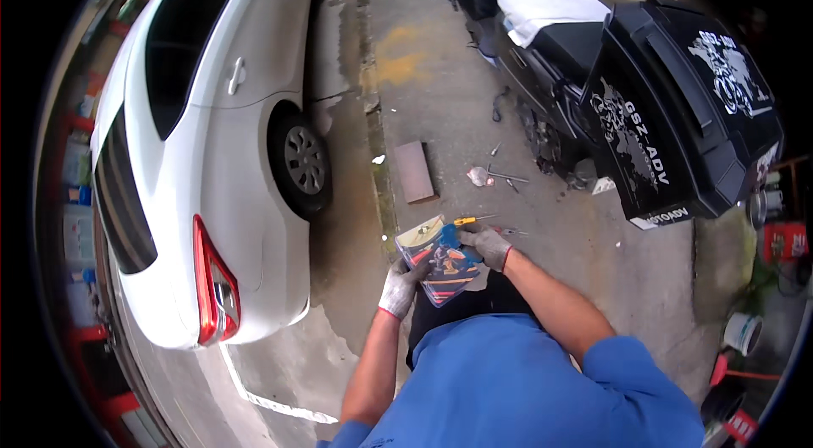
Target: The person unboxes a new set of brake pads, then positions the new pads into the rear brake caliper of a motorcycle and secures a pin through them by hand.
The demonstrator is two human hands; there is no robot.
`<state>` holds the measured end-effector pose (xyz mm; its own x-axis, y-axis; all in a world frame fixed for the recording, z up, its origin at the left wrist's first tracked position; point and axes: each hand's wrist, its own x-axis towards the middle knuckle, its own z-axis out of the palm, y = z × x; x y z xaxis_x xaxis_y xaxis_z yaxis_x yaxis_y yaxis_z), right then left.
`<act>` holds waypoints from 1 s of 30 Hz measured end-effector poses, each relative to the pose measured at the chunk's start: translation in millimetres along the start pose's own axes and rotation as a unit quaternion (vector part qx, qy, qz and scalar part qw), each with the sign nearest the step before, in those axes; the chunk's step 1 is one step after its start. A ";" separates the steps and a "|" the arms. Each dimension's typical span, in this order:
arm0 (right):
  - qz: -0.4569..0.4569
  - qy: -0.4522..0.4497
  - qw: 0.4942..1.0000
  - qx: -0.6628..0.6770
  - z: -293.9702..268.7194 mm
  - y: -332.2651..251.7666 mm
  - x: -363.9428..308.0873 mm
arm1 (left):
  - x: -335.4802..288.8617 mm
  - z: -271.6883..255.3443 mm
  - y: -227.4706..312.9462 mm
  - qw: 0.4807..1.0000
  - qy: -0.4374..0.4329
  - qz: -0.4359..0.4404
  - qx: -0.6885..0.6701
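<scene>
A flat printed package point(441, 275), dark with orange and white artwork and a pale yellow top, is held in front of my body. My left hand point(400, 288), in a grey-white knit glove, grips its left side. My right hand point(489, 247), gloved alike, closes at its upper right edge, by a bright blue piece point(452, 236). Whether that blue piece belongs to the package, I cannot tell. Just beyond my right hand are a yellow-handled screwdriver point(467, 220) and a red-handled tool point(511, 232), partly covered by the hand.
A white car point(246, 135) stands at the left. To the right is a black motorcycle point(542, 75) with a large black top box point(677, 109) and a white cloth point(542, 3) on its seat. A brick-like block point(414, 172) and metal tools point(506, 176) lie on the concrete ahead.
</scene>
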<state>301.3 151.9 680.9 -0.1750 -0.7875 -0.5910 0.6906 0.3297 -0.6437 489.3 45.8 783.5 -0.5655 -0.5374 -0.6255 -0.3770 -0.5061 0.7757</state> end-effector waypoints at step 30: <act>-0.054 0.438 0.840 0.315 -132.3 26.4 -3.5 | 347.6 129.0 91.6 0.909 -0.317 0.008 0.272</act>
<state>227.3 232.2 601.6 -0.5197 -0.0184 -0.8542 0.8232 -0.2783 -0.4948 163.5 -100.3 647.8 -0.8176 0.0418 -0.5743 -0.5748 -0.0002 0.8183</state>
